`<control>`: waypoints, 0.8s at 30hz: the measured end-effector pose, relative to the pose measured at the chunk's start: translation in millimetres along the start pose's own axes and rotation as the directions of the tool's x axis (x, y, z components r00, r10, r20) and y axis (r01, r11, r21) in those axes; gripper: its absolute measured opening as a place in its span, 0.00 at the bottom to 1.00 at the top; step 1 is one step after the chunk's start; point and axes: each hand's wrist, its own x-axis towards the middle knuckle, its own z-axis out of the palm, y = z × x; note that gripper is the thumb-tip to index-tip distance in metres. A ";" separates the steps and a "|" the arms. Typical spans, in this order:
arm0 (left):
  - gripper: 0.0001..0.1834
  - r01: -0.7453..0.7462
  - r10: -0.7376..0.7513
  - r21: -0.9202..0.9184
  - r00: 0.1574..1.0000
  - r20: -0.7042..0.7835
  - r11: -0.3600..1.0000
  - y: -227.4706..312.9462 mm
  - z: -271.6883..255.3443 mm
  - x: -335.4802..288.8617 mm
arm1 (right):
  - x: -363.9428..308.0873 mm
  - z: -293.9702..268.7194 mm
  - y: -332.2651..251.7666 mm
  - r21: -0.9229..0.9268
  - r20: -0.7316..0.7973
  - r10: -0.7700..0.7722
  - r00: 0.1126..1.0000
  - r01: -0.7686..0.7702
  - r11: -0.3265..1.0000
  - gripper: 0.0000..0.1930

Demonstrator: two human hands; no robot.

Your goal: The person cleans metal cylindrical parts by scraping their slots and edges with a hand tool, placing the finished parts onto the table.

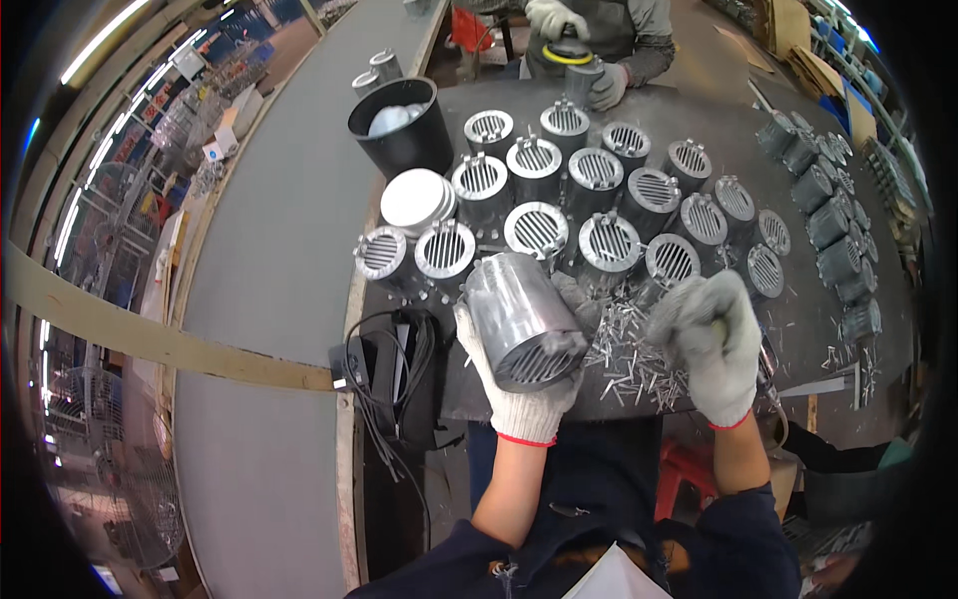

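Observation:
My left hand (pixel 524 404), in a white knit glove with a red cuff, is closed round a grey metal cylinder (pixel 519 309). The cylinder lies tilted, its slotted grate end facing me. My right hand (pixel 711 344), gloved the same way, is raised to the right of it with fingers curled in. A bit of yellow-green shows between those fingers, but what it belongs to is hidden and blurred. Below and between my hands, a heap of small metal pins (pixel 634 349) is scattered on the dark table (pixel 738 120). Several similar cylinders with slotted round lids (pixel 537 230) stand just beyond.
A black bucket (pixel 404 128) and a stack of white discs (pixel 414 200) stand at the left. Bundled black cables (pixel 404 369) lie by the table's left edge, beside a grey conveyor (pixel 264 240). More cylinders (pixel 833 225) line the right. Across the table a co-worker's gloved hand (pixel 609 88) steadies a cylinder.

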 end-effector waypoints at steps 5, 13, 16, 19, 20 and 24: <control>0.50 0.143 -0.167 -0.487 0.986 -0.006 0.862 -2.1 -20.4 -4.2 | -9.8 0.6 11.4 -0.080 -0.095 0.033 0.995 -0.041 0.996 0.33; 0.42 0.078 -0.145 -0.379 0.978 -0.151 0.922 -10.1 -25.3 -14.8 | -17.2 -4.2 -5.3 -0.313 -0.127 0.037 0.991 -0.075 0.947 0.32; 0.40 0.006 -0.081 -0.261 0.957 -0.280 0.965 -12.9 -22.7 -16.7 | -24.1 -9.3 -4.0 -0.174 -0.229 0.029 0.973 -0.071 0.982 0.35; 0.30 -0.009 -0.069 -0.364 0.978 -0.199 0.931 -11.5 -26.2 -19.6 | -32.2 -7.0 2.6 -0.179 -0.356 -0.107 0.929 0.045 0.983 0.40; 0.28 0.014 -0.057 -0.389 0.993 -0.101 0.921 -11.7 -29.6 -21.8 | -33.2 -5.0 3.1 -0.120 -0.448 -0.082 0.890 0.031 0.992 0.42; 0.29 -0.039 -0.046 -0.368 0.975 -0.218 0.929 -13.7 -54.2 -30.6 | -24.1 12.2 -5.9 -0.185 -0.305 -0.233 0.923 0.182 0.966 0.34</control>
